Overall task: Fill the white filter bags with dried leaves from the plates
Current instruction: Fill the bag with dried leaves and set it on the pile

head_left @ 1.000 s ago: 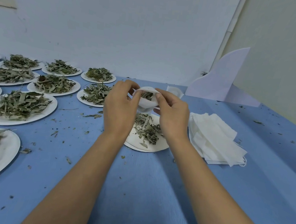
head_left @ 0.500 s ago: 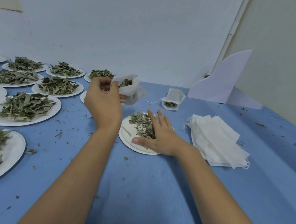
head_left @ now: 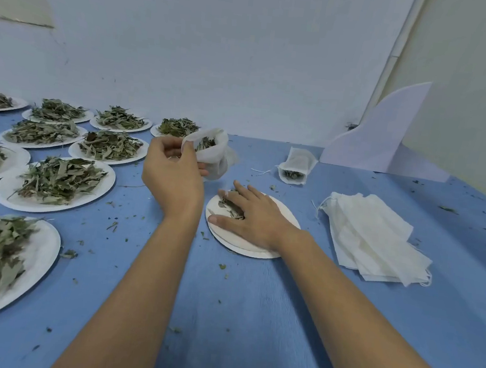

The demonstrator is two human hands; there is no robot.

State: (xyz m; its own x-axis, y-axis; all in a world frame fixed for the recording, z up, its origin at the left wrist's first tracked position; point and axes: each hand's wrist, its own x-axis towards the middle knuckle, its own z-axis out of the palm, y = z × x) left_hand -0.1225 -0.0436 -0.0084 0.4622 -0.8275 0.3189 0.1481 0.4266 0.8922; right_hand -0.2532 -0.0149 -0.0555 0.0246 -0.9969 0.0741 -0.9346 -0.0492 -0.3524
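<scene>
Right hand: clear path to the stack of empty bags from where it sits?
Probably yes. The right hand lies spread over the leaves on the near plate, and the stack of empty bags lies just to its right on the blue table, with nothing standing between them.

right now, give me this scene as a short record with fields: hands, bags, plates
left hand: grips the open filter bag above the table, partly filled
right hand: fingers spread over the few leaves on the near plate
filled bag: lying behind that plate
empty bags: stacked right of that plate
other plates: heaped with leaves, on the left
</scene>
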